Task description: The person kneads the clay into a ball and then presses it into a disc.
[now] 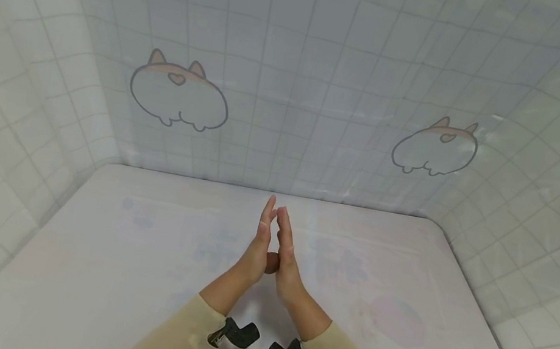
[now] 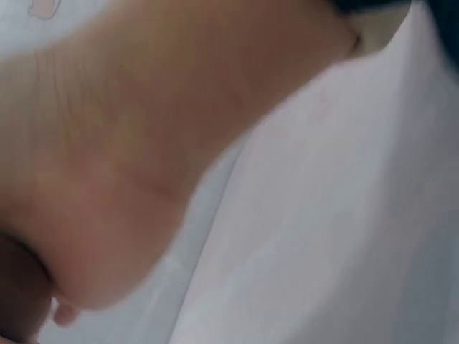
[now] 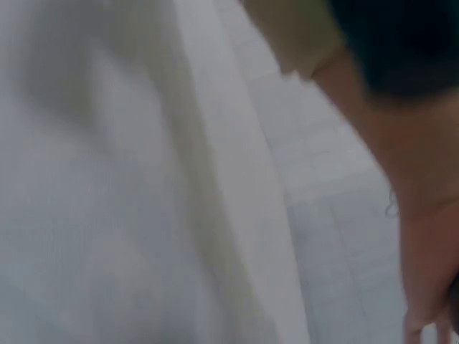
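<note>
A small, rounded brown lump (image 1: 272, 263) sits between the two palms, near their heels. My left hand (image 1: 257, 251) presses it from the left, fingers straight and pointing up and away. From the other side my right hand (image 1: 288, 265) presses against it, also with straight fingers. The fingertips of both hands lean together above the lump. In the left wrist view, the smooth brown lump (image 2: 20, 290) shows at the lower left beside the heel of a palm. Only a dark sliver of it appears at the right edge of the right wrist view.
Beneath the hands lies a white table (image 1: 130, 273) with faint pastel patches. Pale grid-patterned curtains with cartoon animal drawings (image 1: 180, 93) surround it at the back and sides. Black wrist mounts (image 1: 241, 335) project from both cream sleeves (image 1: 175, 336) below the hands.
</note>
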Action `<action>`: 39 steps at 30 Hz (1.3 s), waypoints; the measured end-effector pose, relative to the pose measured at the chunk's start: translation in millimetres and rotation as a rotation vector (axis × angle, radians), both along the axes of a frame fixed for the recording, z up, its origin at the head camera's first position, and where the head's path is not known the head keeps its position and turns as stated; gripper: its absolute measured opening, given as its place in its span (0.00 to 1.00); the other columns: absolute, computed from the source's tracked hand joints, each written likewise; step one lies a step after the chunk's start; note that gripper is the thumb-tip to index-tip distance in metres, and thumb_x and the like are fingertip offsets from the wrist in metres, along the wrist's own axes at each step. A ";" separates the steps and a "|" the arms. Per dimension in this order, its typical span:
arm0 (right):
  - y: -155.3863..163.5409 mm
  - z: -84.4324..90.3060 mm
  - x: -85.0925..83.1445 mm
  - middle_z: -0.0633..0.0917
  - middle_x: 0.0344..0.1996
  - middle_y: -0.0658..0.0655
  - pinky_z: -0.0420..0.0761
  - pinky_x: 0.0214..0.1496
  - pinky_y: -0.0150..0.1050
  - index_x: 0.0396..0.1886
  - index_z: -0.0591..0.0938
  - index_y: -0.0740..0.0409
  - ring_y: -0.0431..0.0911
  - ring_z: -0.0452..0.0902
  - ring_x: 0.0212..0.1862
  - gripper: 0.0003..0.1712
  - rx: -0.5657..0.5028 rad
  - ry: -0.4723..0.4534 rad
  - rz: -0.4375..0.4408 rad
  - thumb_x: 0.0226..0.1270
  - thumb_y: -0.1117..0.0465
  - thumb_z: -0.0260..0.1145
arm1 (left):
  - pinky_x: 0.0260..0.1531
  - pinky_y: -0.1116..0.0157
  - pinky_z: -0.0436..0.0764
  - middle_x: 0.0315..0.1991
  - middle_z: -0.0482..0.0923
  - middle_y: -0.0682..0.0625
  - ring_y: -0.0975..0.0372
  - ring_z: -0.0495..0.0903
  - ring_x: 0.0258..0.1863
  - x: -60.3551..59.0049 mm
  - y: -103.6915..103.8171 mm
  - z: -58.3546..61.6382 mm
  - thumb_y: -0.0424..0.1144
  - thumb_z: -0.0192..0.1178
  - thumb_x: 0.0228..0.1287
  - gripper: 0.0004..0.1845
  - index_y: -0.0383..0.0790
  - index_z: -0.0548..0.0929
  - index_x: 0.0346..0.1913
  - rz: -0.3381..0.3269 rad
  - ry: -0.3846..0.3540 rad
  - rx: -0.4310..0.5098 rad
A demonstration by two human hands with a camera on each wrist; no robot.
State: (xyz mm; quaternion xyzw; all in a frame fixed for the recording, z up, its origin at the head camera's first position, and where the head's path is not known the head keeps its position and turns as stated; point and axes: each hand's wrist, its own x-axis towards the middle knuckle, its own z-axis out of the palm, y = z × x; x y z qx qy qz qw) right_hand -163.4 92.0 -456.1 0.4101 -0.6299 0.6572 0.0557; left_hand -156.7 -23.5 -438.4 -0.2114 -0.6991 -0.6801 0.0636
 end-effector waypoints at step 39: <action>2.1 6.9 8.5 0.37 0.81 0.55 0.40 0.72 0.70 0.82 0.38 0.51 0.54 0.30 0.80 0.51 0.193 0.026 -0.045 0.72 0.24 0.24 | 0.68 0.33 0.38 0.81 0.30 0.48 0.49 0.38 0.79 3.3 -3.1 9.4 0.80 0.20 0.63 0.52 0.49 0.31 0.81 0.078 0.158 0.109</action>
